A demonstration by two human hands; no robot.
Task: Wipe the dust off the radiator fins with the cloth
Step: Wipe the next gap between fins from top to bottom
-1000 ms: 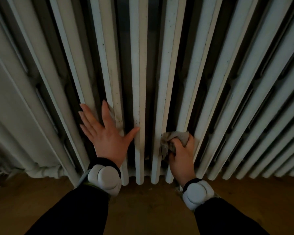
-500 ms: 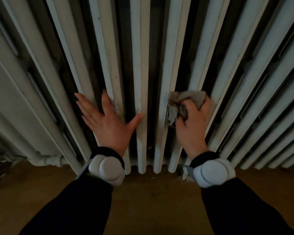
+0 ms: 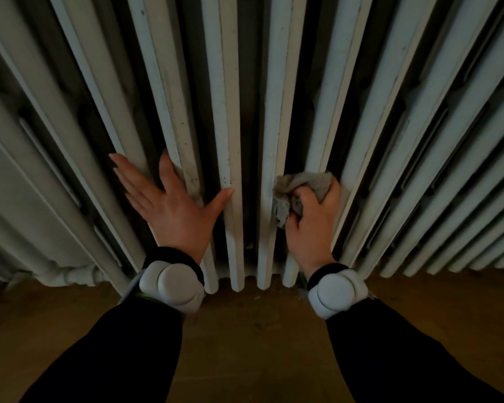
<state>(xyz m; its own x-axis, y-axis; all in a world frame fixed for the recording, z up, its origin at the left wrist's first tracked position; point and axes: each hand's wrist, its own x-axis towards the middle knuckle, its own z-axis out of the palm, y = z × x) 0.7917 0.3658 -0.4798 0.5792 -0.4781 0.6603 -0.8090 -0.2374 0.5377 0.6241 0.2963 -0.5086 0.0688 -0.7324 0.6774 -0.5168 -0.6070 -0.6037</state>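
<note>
A tall white cast-iron radiator with many vertical fins fills the upper view; its paint carries dark specks. My left hand lies flat on the lower fins left of centre, fingers spread, thumb touching the middle fin. My right hand grips a crumpled grey cloth and presses it against a fin right of centre, low on the radiator. Part of the cloth is hidden under my fingers.
A brown wooden floor runs below the radiator's feet. A white pipe joins the radiator at the lower left. Both wrists wear white bands over dark sleeves. Dark gaps separate the fins.
My right hand with the cloth slid up the fin, then came partway back down. My left hand stays flat on the same fins.
</note>
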